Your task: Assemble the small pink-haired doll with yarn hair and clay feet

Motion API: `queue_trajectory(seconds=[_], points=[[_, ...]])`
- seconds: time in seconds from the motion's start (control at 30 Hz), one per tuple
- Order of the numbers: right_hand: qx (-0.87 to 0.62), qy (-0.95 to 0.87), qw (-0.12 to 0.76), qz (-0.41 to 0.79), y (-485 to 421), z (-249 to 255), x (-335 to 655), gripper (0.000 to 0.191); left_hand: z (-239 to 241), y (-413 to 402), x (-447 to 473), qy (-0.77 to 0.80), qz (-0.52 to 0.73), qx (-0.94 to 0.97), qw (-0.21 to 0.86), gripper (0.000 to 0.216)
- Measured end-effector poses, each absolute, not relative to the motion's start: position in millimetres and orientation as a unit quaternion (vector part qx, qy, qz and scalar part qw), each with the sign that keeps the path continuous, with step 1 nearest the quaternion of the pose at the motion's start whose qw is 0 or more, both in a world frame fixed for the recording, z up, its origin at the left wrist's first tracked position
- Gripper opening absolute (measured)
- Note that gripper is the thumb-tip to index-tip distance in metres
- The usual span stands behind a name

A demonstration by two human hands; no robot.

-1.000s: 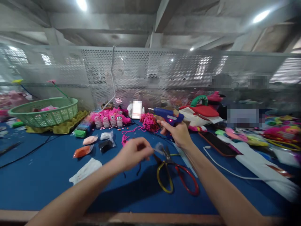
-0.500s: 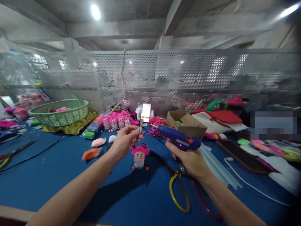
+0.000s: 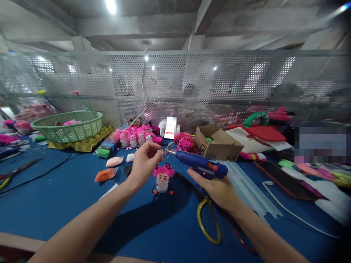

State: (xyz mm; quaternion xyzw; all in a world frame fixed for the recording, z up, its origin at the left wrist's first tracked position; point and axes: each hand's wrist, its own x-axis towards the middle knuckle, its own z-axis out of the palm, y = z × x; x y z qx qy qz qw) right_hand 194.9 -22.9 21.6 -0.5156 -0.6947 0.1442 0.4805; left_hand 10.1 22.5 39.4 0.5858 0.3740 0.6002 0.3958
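My right hand grips a blue glue gun, its nozzle pointing left. The nozzle tip touches a small silvery piece pinched between the thumb and fingers of my left hand. Just below that hand a small doll with pink hair stands on the blue table. Scissors with yellow and red handles lie under my right wrist.
A green basket sits at the back left, a row of pink dolls and clay packets behind my left hand. An open cardboard box, clear glue sticks, a white cable and toys lie to the right. A perforated metal screen closes the back.
My left hand lifted off the table with the small piece and the doll came into view. The glue gun swung down and left until its nozzle met the piece.
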Motion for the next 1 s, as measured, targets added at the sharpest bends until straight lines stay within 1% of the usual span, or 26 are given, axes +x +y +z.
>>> queue_trajectory(seconds=[0.13,0.33,0.57,0.77,0.9,0.97,1.0], points=[[-0.515,-0.682,0.493,0.161,-21.4,16.1,191.2,0.026,38.5,22.2,10.3,0.367,0.601,0.590,0.395,0.013],[-0.537,-0.676,0.487,0.132,-20.2,15.2,195.3,0.021,39.1,23.3,10.4,0.362,0.607,0.579,0.406,0.013],[-0.527,-0.680,0.484,0.158,-24.0,26.6,193.4,0.021,35.2,31.0,5.7,0.322,0.617,0.503,0.512,0.018],[-0.537,-0.673,0.485,0.151,-23.9,25.5,194.2,0.022,35.2,31.6,3.6,0.286,0.615,0.439,0.590,0.020],[-0.545,-0.662,0.483,0.176,-23.0,23.1,194.7,0.024,35.3,31.8,1.1,0.274,0.578,0.391,0.661,0.021],[-0.542,-0.654,0.491,0.193,-21.9,21.1,195.3,0.025,35.2,30.9,0.8,0.274,0.568,0.407,0.660,0.022],[-0.539,-0.647,0.501,0.200,-21.1,19.8,195.9,0.026,35.1,30.3,0.8,0.275,0.572,0.429,0.643,0.022]])
